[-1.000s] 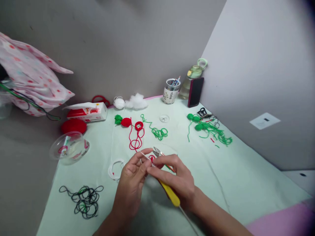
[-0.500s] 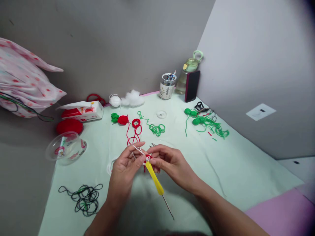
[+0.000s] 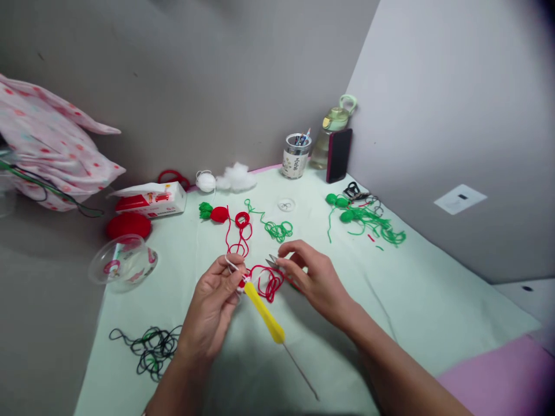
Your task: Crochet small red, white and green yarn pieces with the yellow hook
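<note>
**Left hand [image 3: 212, 306] pinching the piece, hook [image 3: 266, 312] slanted 11-to-5**

Red-and-white piece [image 3: 241, 283] pinched between left thumb and fingers, white yarn [image 3: 232, 263] running over the forefinger. Hook in front of the body, upper end at the piece; can't tell whether it passes through the stitches. Long axis 11 to 5 o'clock: yellow grip below the piece, bare metal shaft pointing to 5.

Right hand [image 3: 318, 283] at 2–3 o'clock from the hook, fingers half curled, thumb and forefinger near each other; can't tell if they grip anything. Snips [image 3: 271, 261] just beside those fingertips, blades toward 10. Red yarn [image 3: 272, 284] loops at 3 from the piece.

Room: gap between shaft and right forearm; cloth [image 3: 416, 294] runs wide at 3 to the slanted right edge. Left edge at 8–9, black tangle [image 3: 158, 346] between it and left forearm. Far edge meets the wall at 12.
</note>
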Action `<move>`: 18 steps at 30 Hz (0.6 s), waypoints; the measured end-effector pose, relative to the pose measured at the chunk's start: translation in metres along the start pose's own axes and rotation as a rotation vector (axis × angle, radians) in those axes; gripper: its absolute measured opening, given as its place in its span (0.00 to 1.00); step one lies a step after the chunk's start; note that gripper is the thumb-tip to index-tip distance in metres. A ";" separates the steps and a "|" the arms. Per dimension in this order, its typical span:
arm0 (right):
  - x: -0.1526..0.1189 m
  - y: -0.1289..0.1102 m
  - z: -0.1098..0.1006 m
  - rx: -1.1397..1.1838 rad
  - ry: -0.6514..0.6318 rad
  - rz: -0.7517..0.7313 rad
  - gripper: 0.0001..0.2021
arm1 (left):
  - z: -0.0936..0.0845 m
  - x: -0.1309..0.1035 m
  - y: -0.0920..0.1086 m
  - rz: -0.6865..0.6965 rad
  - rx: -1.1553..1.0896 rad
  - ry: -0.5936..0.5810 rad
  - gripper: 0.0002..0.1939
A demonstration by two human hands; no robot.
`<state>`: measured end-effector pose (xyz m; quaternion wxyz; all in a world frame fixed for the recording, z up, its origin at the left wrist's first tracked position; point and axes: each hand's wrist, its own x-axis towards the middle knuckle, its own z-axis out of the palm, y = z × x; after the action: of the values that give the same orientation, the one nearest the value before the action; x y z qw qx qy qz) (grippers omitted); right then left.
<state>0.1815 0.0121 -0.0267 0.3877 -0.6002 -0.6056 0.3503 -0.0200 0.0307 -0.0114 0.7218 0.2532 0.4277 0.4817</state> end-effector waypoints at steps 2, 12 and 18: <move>0.002 0.004 -0.005 -0.501 -0.106 0.005 0.07 | -0.002 0.001 0.003 0.016 -0.003 -0.002 0.18; 0.005 0.016 -0.012 -0.715 -0.253 0.012 0.11 | -0.007 0.003 0.013 0.081 -0.044 -0.009 0.20; -0.002 -0.001 -0.018 0.274 -0.186 0.042 0.17 | -0.009 0.005 0.009 0.154 -0.098 -0.003 0.17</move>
<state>0.1973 0.0093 -0.0172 0.4007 -0.5193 -0.5726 0.4918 -0.0306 0.0384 -0.0111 0.6945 0.2504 0.3819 0.5559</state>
